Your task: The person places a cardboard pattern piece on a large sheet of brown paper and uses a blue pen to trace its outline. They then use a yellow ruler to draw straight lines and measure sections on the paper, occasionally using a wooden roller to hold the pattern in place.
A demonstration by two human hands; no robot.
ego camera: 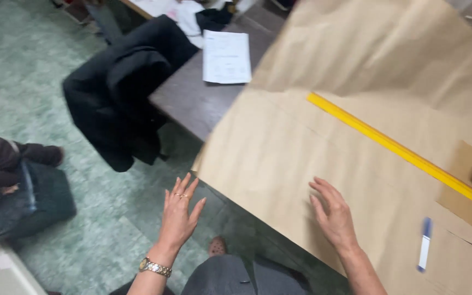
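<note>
Floor: mottled green stone-pattern tile. Furniture: 1 grey-brown rectangular wooden table, far beyond the fingertips, with 1 black cloth coat draped over its edge. Beside it: 1 dark blue fabric bag on floor. Light: even, soft.

Black coat draped over table edge, white paper sheet, dark bag on green floor

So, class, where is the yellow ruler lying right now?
In the head view, the yellow ruler lies slantwise on the brown paper at the right, beyond the right hand and above the blue-and-white pen.
</note>
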